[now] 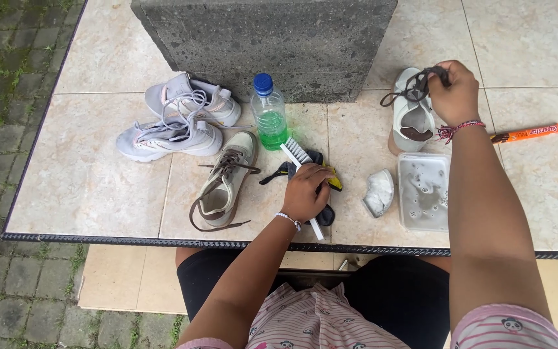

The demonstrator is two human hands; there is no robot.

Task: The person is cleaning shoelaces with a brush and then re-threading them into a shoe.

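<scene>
— Left hand: curling loosely over a white brush and dark cloth, pressing down on both, fingers bent but not fully closed.

— Right hand: pinching brown laces shut between fingertips, lifting them off a white shoe.

— Shoe sitting on glossy beige tile, long axis running near to far, opening facing up.

— Lying close by: a clear lidless tub, foamy inside, and a crumpled white bag just beside it.

— Standing behind the brush: a blue-capped bottle holding green liquid. Resting left of it: a laced beige shoe, then two pale sneakers.

— Blocking the far side: a rough grey pillar. Lying at right: an orange tube.
</scene>
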